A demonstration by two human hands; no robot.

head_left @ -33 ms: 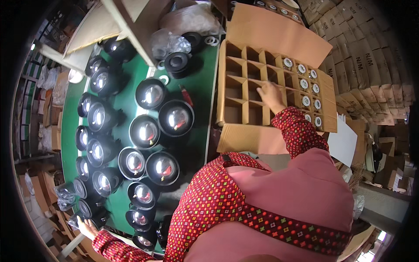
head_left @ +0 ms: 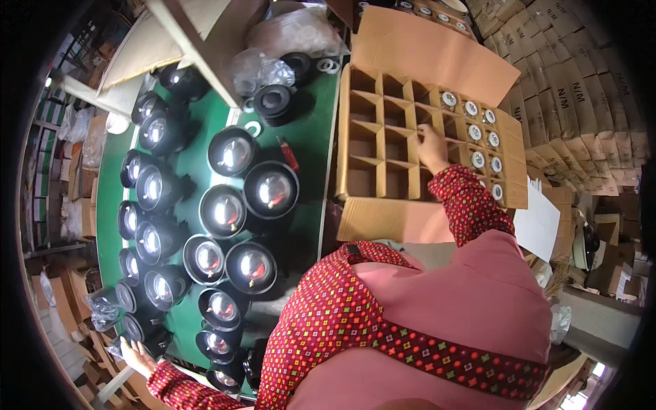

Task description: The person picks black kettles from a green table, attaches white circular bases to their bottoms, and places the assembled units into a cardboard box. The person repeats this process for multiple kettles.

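My right hand (head_left: pixel 432 148) is over an open cardboard box (head_left: pixel 350 217), its fingers bent and closed at the top edge of a cardboard divider (head_left: pixel 400 130). Bulbs with pale round ends (head_left: pixel 477 160) stand in the compartments on the box's right side, while those at the left look bare. Low on the left, at the table's near edge, my left hand (head_left: pixel 139 358) lies with its fingers stretched out beside a dark round lamp housing (head_left: pixel 160 339). Part of that housing is in shadow.
Black bowl-shaped lamps (head_left: pixel 225 210) with shiny insides stand in rows on the green table (head_left: pixel 188 328). A red-handled tool (head_left: pixel 288 154), white rings (head_left: pixel 253 128) and plastic bags (head_left: pixel 297 31) lie toward the back. Stacked cartons (head_left: pixel 581 89) rise at the right.
My right hand has shifted slightly right across the dividers, and its fingers are more drawn together. My left hand stays at the table's near edge.
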